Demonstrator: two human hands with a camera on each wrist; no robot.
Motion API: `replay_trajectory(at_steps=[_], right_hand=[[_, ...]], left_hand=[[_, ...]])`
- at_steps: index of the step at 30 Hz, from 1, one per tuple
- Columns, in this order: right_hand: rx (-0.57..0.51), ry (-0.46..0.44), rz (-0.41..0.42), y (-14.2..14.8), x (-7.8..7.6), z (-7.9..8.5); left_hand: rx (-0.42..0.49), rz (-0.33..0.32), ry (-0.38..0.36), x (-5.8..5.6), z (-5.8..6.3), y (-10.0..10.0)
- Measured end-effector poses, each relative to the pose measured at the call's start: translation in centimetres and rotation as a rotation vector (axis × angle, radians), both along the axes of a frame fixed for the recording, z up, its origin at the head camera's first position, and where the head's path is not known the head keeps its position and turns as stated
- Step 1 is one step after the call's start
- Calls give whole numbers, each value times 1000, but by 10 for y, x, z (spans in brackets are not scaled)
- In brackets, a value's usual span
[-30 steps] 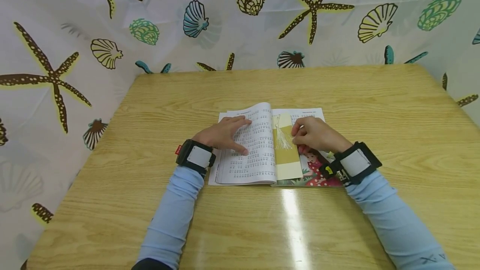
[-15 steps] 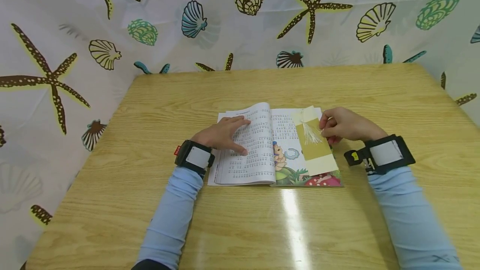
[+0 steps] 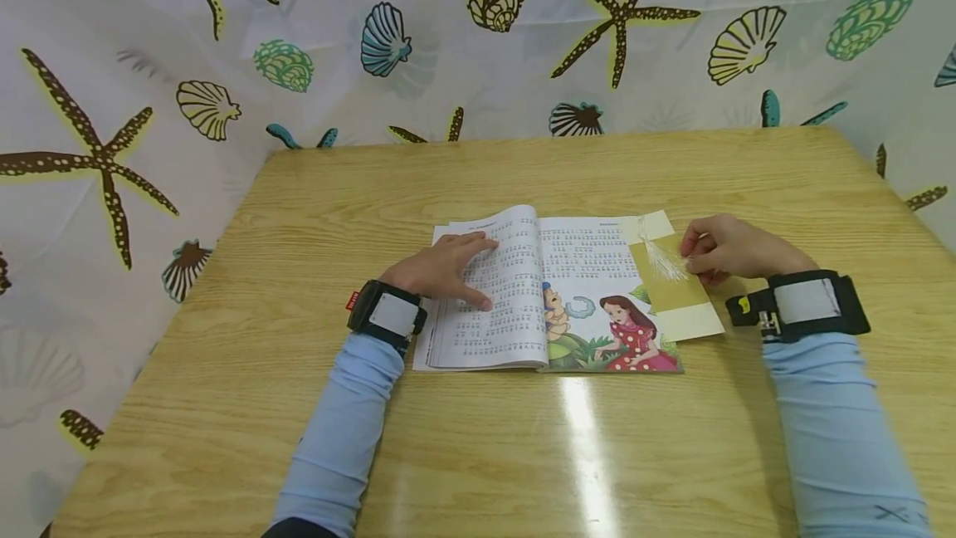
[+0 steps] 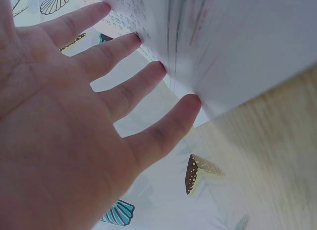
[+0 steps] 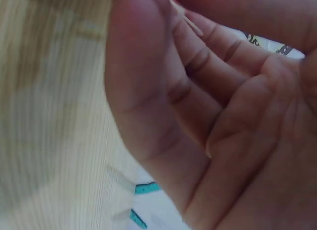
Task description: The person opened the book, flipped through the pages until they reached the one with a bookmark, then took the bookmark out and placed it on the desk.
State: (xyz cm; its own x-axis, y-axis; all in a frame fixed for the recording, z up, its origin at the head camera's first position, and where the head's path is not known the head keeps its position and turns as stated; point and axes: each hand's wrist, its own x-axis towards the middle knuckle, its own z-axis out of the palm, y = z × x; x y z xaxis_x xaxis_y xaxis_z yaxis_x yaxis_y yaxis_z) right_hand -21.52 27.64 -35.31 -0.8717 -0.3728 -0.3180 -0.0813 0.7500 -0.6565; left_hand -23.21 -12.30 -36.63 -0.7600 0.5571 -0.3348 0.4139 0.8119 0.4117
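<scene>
An open picture book (image 3: pixel 578 251) lies on the table, its right page showing printed text and a girl in a red dotted dress. My left hand (image 3: pixel 446 266) rests spread on the left page, the fingertips (image 4: pixel 190 102) against the paper in the left wrist view. My right hand (image 3: pixel 728 247) pinches the right edge of a cream and gold bookmark (image 3: pixel 675 281) with a white tassel. The bookmark is tilted and overlaps the right page's outer edge. In the right wrist view the curled fingers of the right hand (image 5: pixel 163 91) hide nearly all of it.
The wooden table (image 3: pixel 358 189) carries the book near its middle. A white curtain (image 3: pixel 463 65) printed with shells and starfish hangs behind the table and along its sides. A bright light reflection (image 3: pixel 587 455) falls on the wood in front.
My right hand has drawn the bookmark rightward from beside the book's spine to past the page's outer edge, uncovering the picture. The left hand has stayed on the left page.
</scene>
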Motion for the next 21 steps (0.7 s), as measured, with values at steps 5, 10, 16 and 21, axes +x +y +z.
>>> replay_trajectory(at_steps=[5, 10, 16, 21], right_hand=[[37, -1, -13, 9, 0, -2], [125, 17, -26, 19, 2, -4], [226, 39, -54, 30, 3, -2], [264, 9, -82, 36, 3, -5]], left_hand=[[1, 1, -3, 0, 0, -1], [0, 2, -3, -1, -1, -1], [2, 4, 1, 0, -1, 0], [10, 4, 0, 0, -1, 0]])
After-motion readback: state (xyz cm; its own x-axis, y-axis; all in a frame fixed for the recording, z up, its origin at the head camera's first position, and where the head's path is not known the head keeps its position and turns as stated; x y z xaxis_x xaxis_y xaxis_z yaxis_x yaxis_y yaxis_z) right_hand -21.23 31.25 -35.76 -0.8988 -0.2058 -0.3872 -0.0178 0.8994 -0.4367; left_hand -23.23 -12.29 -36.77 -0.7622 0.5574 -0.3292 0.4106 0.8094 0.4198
